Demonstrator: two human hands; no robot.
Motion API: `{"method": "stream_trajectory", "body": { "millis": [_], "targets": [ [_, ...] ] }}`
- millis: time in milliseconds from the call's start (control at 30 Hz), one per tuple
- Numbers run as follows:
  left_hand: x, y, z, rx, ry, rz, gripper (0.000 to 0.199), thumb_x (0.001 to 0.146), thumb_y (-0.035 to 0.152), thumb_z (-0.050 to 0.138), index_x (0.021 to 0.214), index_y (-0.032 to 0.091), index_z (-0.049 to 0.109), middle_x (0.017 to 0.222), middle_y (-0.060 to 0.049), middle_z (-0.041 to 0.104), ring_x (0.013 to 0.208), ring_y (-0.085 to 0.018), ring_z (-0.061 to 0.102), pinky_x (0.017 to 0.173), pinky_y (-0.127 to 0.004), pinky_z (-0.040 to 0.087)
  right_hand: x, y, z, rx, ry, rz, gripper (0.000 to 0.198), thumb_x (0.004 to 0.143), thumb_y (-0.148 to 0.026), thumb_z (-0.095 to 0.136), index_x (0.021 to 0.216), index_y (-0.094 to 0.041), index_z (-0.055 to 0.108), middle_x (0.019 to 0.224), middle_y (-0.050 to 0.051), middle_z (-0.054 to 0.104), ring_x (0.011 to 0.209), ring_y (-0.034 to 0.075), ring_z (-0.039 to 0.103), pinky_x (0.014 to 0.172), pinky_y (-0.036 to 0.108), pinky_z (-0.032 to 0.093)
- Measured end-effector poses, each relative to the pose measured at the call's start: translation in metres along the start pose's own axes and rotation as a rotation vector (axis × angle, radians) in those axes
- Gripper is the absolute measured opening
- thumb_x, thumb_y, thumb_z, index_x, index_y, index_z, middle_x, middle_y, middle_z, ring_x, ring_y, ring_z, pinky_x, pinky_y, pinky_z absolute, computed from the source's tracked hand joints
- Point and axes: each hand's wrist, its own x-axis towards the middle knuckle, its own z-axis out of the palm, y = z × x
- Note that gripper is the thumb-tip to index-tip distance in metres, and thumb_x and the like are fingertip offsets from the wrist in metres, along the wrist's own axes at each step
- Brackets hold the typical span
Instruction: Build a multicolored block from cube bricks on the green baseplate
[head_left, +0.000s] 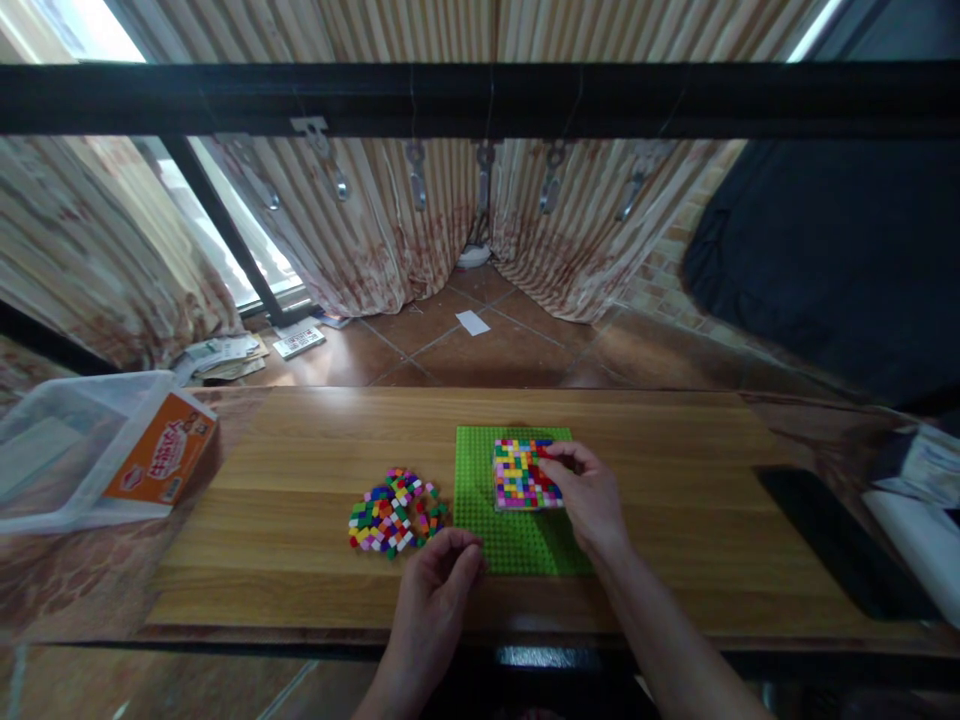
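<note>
A green studded baseplate [471,480] lies on the wooden board. On it stands a low block of many-coloured building bricks [514,475]. My right hand [591,492] reaches over the right side of this block, thumb and forefinger pinched at a red brick on its top; the fingertips partly cover it. By the baseplate's near left corner rests my left hand [442,572], its fingers curled and thumb against them. Anything inside that pinch is hidden. Just beyond my left hand lies a loose pile of small coloured bricks [386,515].
A clear plastic tub [161,385] with an orange label tips on its side at the left. At the right lies a dark flat object [840,540]. A black bar [480,100] with hanging hooks crosses above the table. Beyond are curtains [360,230] and a tiled floor.
</note>
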Motion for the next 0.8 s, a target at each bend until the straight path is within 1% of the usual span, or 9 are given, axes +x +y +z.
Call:
{"method": "stream_trajectory", "body": {
  "millis": [133,233,333,433,500,600,667,733,800],
  "targets": [
    [-0.005,0.001,-0.004,0.021,0.029,0.018,0.032,0.068,0.045,0.073,0.073,0.016,0.062,0.059,0.002,0.055,0.056,-0.010,0.046,0.054,-0.022,0.035,0.001,0.001,-0.003,0.007,-0.027,0.009,0.028,0.058,-0.036,0.076,0.076,-0.018,0.066,0.066,-0.001,0.064,0.059,0.013,0.057,0.057,0.027,0.047],
    [-0.010,0.003,-0.010,0.020,0.056,0.024,0.032,0.068,0.046,0.074,0.073,0.016,0.062,0.059,0.002,0.055,0.057,-0.011,0.046,0.055,-0.022,0.036,-0.001,0.003,-0.010,0.008,-0.060,-0.032,0.030,0.061,-0.039,0.076,0.080,-0.018,0.067,0.072,0.000,0.067,0.063,0.015,0.059,0.060,0.028,0.048],
    [-0.015,0.003,-0.023,0.037,0.099,0.025,0.031,0.068,0.044,0.074,0.074,0.016,0.064,0.061,0.002,0.056,0.059,-0.011,0.048,0.057,-0.022,0.037,-0.010,0.001,-0.017,-0.003,0.009,-0.094,0.030,0.067,-0.041,0.072,0.087,-0.019,0.068,0.077,0.002,0.069,0.068,0.016,0.061,0.063,0.030,0.050],
    [-0.018,0.000,-0.038,0.092,0.158,0.052,0.028,0.071,0.042,0.072,0.075,0.016,0.064,0.062,0.002,0.056,0.060,-0.011,0.048,0.058,-0.021,0.038,-0.029,-0.008,-0.020,-0.101,0.073,-0.156,0.025,0.073,-0.041,0.070,0.087,-0.020,0.069,0.079,0.002,0.069,0.071,0.016,0.063,0.067,0.031,0.050],
    [-0.020,-0.003,-0.047,0.153,0.199,0.084,0.024,0.074,0.040,0.068,0.076,0.016,0.064,0.064,0.001,0.057,0.063,-0.012,0.049,0.060,-0.021,0.039,-0.046,-0.016,-0.018,-0.209,-0.019,-0.226,0.021,0.078,-0.040,0.067,0.088,-0.022,0.069,0.084,0.003,0.070,0.076,0.017,0.064,0.071,0.032,0.051],
    [-0.021,-0.007,-0.054,0.277,0.219,0.137,0.020,0.080,0.037,0.063,0.081,0.017,0.065,0.072,0.000,0.062,0.070,-0.014,0.054,0.067,-0.022,0.041,-0.070,-0.024,-0.007,-0.368,-0.269,-0.369,0.016,0.086,-0.036,0.059,0.089,-0.024,0.070,0.090,0.003,0.070,0.083,0.018,0.064,0.075,0.031,0.050],
    [-0.023,-0.007,-0.054,0.350,0.221,0.163,0.017,0.081,0.035,0.061,0.083,0.019,0.065,0.074,0.000,0.063,0.073,-0.016,0.056,0.069,-0.023,0.041,-0.083,-0.021,0.005,-0.467,-0.419,-0.454,0.017,0.090,-0.031,0.053,0.090,-0.024,0.070,0.090,0.004,0.069,0.084,0.018,0.064,0.075,0.031,0.050],
    [-0.024,-0.006,-0.052,0.396,0.223,0.171,0.014,0.080,0.033,0.061,0.083,0.020,0.066,0.074,0.000,0.064,0.071,-0.016,0.056,0.068,-0.024,0.041,-0.092,-0.012,0.017,-0.557,-0.508,-0.518,0.020,0.091,-0.024,0.049,0.091,-0.024,0.069,0.086,0.004,0.069,0.082,0.018,0.063,0.075,0.031,0.049],
    [-0.024,-0.006,-0.050,0.420,0.223,0.175,0.011,0.079,0.031,0.062,0.082,0.021,0.067,0.073,-0.001,0.065,0.070,-0.017,0.056,0.068,-0.024,0.040,-0.096,0.001,0.028,-0.642,-0.539,-0.564,0.021,0.091,-0.020,0.047,0.092,-0.023,0.068,0.086,0.004,0.067,0.083,0.018,0.062,0.076,0.031,0.048]
  ]
}}
